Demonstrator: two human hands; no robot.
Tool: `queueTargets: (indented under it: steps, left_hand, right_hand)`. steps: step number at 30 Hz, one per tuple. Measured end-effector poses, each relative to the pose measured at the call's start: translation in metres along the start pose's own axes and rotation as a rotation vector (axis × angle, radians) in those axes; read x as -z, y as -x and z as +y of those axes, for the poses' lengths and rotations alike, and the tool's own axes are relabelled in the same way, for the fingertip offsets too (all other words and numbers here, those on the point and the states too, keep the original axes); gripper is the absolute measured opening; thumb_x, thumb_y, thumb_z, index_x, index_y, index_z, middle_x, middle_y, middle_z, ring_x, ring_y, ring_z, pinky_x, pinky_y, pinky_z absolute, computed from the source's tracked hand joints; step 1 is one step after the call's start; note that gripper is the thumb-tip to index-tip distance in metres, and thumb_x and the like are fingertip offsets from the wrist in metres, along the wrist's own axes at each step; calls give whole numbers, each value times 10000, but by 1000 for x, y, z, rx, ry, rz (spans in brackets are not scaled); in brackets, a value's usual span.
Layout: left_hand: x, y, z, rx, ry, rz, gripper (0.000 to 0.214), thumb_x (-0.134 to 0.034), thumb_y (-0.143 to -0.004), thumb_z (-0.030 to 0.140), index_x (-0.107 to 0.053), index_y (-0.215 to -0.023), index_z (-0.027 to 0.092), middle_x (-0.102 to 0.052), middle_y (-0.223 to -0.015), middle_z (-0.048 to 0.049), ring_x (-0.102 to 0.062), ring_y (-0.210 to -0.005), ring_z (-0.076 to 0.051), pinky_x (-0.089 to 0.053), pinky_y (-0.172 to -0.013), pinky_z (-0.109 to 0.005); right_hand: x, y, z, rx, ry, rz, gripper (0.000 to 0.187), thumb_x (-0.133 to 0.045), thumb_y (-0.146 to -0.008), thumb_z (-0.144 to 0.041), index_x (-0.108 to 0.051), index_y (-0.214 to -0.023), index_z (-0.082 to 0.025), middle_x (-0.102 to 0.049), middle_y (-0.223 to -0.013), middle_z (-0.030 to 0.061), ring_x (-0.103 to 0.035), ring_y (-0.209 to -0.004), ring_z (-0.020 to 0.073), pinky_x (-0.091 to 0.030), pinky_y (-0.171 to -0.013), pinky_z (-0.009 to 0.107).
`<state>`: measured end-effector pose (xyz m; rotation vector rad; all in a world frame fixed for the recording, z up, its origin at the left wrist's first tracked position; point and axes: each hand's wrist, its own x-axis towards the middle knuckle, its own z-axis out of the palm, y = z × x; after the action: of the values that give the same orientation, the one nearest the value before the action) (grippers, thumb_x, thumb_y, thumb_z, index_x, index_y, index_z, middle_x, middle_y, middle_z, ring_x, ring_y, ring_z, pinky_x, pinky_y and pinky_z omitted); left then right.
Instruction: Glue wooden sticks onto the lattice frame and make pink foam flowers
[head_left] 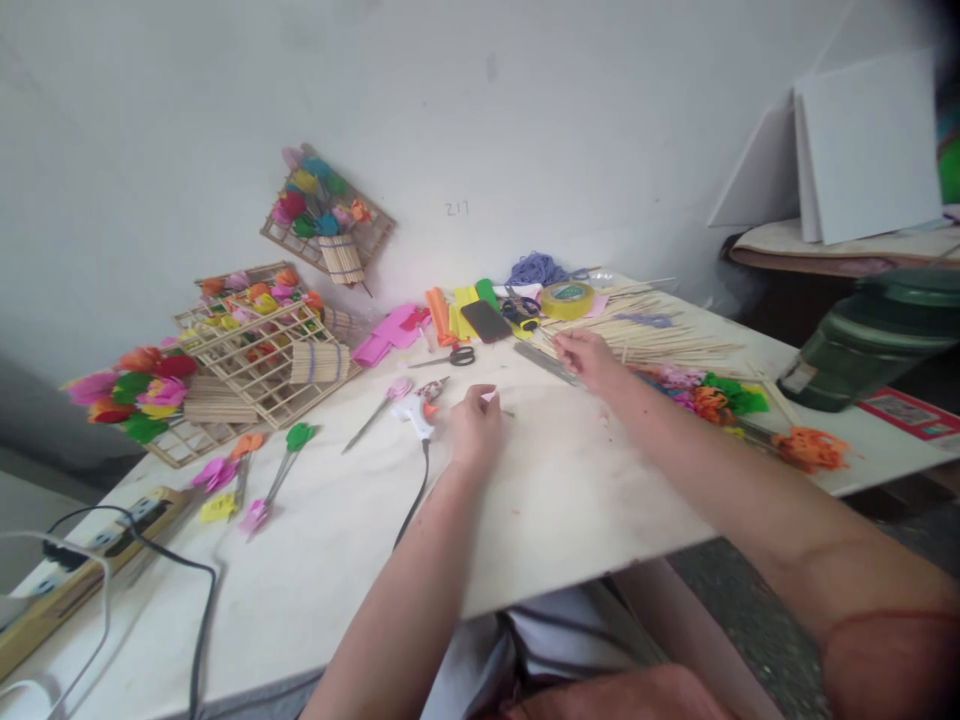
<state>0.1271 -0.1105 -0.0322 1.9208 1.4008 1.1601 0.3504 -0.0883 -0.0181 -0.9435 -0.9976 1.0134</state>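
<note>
My left hand (476, 428) is over the middle of the table with its fingers curled, and a small piece of pale pink paper (490, 397) shows between them. Just left of it lies a white glue gun (415, 412) with a black cord. My right hand (587, 360) is at the near left end of a spread of thin wooden sticks (652, 340), its fingers pinched on what looks like one stick. Below that hand lies a grey metal ruler (541, 362). Black scissors (459, 357) and a paper flower on a stem (397, 390) lie beyond the glue gun.
Flower-filled stick lattices (262, 350) stand at left; another hangs on the wall (491, 120). A phone (486, 321), yellow tape (568, 300) and purple string (537, 269) lie at the back. A power strip (97, 555) is front left, a green jar (862, 340) right.
</note>
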Motion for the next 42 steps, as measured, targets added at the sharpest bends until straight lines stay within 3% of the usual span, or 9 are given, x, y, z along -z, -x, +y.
queueTargets:
  steps: [2,5,15,22,26,31,35,39,42]
  left_hand:
    - [0,0,0,-2,-6,10,238,-496,-774,311,-621,-923,174,-612,-584,-2,-584,-578,-130,-404,-600,-235]
    - [0,0,1,-6,5,14,229,-494,-777,306,-621,-915,174,-605,-571,1,-580,-566,-126,-400,-583,-227]
    - [-1,0,0,-5,38,-10,242,-489,-775,301,-612,-932,164,-592,-561,-2,-569,-547,-126,-398,-558,-221]
    - [0,1,4,3,33,-5,235,-488,-776,295,-616,-923,164,-596,-562,-3,-571,-552,-127,-399,-569,-221]
    - [0,1,6,2,40,-2,229,-494,-778,311,-622,-902,168,-594,-547,0,-564,-538,-125,-389,-554,-219]
    - [1,-2,7,111,133,19,258,-482,-784,381,-625,-829,171,-547,-477,19,-528,-470,-108,-373,-516,-207]
    - [2,-5,3,132,213,121,325,-454,-793,433,-621,-830,157,-546,-503,14,-502,-465,-96,-371,-499,-204]
    - [3,-6,1,127,290,264,386,-438,-799,453,-615,-932,137,-629,-674,-36,-555,-566,-106,-415,-555,-218]
    - [4,-6,0,125,293,256,373,-464,-784,455,-636,-898,144,-657,-761,-55,-579,-627,-116,-436,-585,-227]
  right_hand:
    - [-13,13,10,25,58,75,229,-685,-594,-337,-567,-661,-153,-453,-516,-37,-334,-415,44,-169,-362,194]
    - [-12,21,21,29,129,104,212,-680,-593,-326,-589,-670,-151,-456,-491,-40,-347,-413,46,-186,-371,192]
    - [50,-35,16,-11,94,-27,240,-721,-548,-299,-587,-651,-128,-449,-452,-36,-335,-377,42,-159,-345,195]
    - [66,-49,12,-40,25,-34,243,-729,-557,-272,-582,-678,-120,-442,-462,-42,-339,-389,41,-194,-345,184]
    - [43,-45,4,-30,60,-37,252,-720,-597,-289,-591,-735,-123,-439,-477,-48,-335,-396,38,-183,-343,180]
    - [-24,-26,-4,-18,99,-89,232,-711,-608,-304,-557,-685,-149,-473,-504,-53,-359,-396,32,-195,-335,174]
    - [-68,-3,8,-64,64,-202,251,-711,-595,-336,-550,-650,-152,-526,-496,-38,-442,-402,52,-243,-338,177]
    - [-87,17,25,-141,64,-350,267,-713,-596,-356,-583,-685,-141,-582,-531,-18,-496,-400,69,-294,-343,183]
    - [-91,27,31,-176,100,-415,278,-717,-599,-371,-595,-676,-134,-586,-526,-14,-506,-396,74,-339,-362,188]
